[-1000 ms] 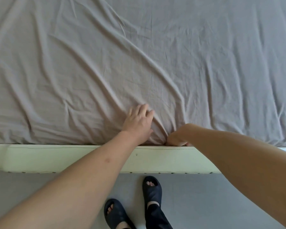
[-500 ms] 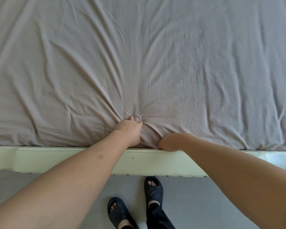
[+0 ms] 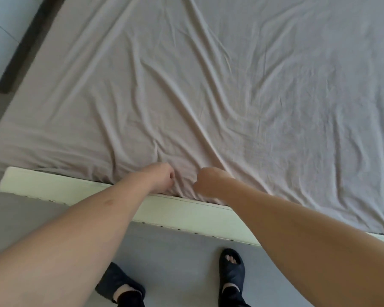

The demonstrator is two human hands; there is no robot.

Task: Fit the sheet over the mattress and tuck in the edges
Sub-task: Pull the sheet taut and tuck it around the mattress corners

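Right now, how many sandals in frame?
2. The left sandal is on the grey floor at bottom centre, partly hidden behind the left forearm. The right sandal is further right, its open toe pointing at the bed frame.

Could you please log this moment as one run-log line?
left hand: gripping sheet | right hand: gripping sheet | near edge bunched, untucked

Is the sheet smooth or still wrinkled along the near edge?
Wrinkled. The sheet bunches into folds between the left hand and right hand, both fisted on it at the bed frame.
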